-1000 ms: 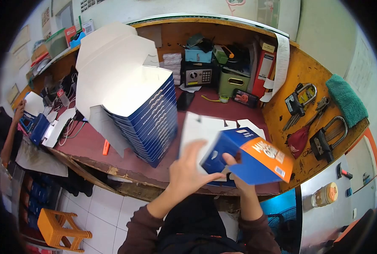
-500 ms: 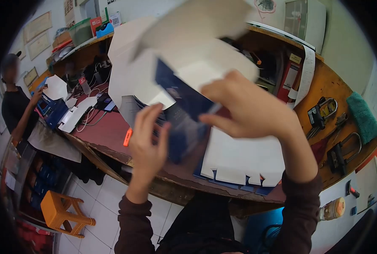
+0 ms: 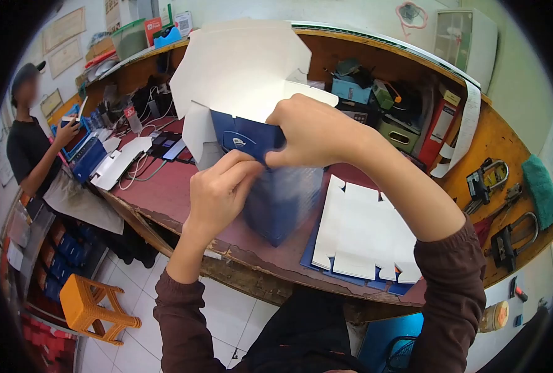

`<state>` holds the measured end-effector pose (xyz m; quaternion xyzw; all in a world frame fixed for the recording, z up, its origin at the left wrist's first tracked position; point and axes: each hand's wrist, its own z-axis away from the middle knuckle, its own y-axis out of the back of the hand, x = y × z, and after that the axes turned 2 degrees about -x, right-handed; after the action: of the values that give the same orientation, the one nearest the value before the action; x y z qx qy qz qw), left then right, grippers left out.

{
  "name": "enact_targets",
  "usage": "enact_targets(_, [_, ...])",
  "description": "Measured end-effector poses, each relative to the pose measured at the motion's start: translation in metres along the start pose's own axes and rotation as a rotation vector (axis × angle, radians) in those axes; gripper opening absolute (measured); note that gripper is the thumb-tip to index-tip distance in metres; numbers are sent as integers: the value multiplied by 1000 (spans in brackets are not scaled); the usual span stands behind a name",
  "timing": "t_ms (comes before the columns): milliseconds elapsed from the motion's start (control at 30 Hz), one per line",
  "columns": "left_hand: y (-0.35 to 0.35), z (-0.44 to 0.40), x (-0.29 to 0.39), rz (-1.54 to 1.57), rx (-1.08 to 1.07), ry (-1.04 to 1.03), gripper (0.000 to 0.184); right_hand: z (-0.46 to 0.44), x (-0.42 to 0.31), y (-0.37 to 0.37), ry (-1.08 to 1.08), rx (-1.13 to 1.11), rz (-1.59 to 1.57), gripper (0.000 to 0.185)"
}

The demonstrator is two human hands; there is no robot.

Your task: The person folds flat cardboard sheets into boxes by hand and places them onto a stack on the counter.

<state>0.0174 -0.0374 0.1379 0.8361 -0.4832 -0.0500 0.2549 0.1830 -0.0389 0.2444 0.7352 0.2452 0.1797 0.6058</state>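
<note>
A blue box with white inner sides point(image 3: 245, 133) stands open on top of the tall stack of blue boxes point(image 3: 283, 205), its large white flaps spread upward. My right hand point(image 3: 307, 133) grips its near right corner, thumb on the blue outside and fingers over the rim. Pinched together at the lower left of that blue face are the fingers of my left hand point(image 3: 220, 189). Flat cardboard sheets point(image 3: 366, 233), white side up with blue edges beneath, lie in a pile right of the stack.
At the left a person point(image 3: 34, 146) in a cap holds a small box near a blue box point(image 3: 90, 158). Cables and phones lie on the table point(image 3: 164, 193). Padlocks point(image 3: 506, 242) hang at the right. An orange stool point(image 3: 93, 308) stands on the floor.
The blue box has moved from over the flat sheets onto the stack. Both hands went left and up with it, and my left hand's fingers have closed. The view has shifted left.
</note>
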Motion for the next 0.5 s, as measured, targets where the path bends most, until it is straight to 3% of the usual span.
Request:
enact_targets(167, [-1, -4, -12, 49, -59, -90, 9, -4, -7, -7, -24, 35, 60, 32])
enact_targets(333, [-2, -4, -15, 141, -98, -3, 9, -5, -11, -14, 36, -34, 154, 24])
enact_targets(433, [-7, -2, -2, 169, -55, 57, 11, -11, -18, 15, 19, -426, 166, 28])
enact_targets(500, [-9, 1, 7, 177, -34, 96, 12, -32, -18, 15, 9, -438, 91, 28])
